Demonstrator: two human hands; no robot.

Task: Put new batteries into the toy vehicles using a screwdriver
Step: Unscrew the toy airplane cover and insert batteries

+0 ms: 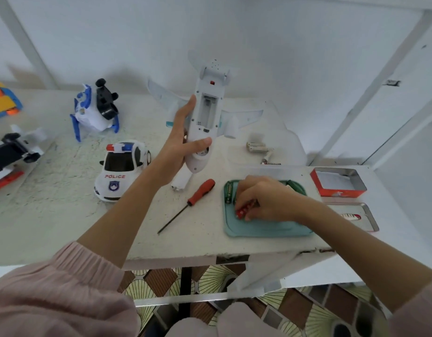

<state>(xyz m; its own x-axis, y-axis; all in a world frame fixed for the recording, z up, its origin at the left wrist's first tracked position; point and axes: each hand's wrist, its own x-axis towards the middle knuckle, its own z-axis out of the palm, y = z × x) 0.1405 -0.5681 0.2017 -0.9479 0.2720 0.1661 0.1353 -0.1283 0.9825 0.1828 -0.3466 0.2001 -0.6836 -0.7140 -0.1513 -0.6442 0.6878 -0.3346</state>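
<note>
My left hand (183, 139) grips a white toy airplane (206, 110) and holds it belly-up above the table, its battery compartment open and showing no battery. On the teal tray (266, 227) my right hand (263, 199) pinches a red battery (241, 212). A green battery (228, 194) lies at the tray's left rim. The red-handled screwdriver (193, 200) lies loose on the table between my two arms, its tip pointing toward me.
A white police car (121, 169) stands left of my left arm. A blue-and-white toy (94, 110) and other toys sit further left. A red tin (337, 182) and its lid (356, 216) lie right of the tray. Old batteries (257, 147) lie behind it.
</note>
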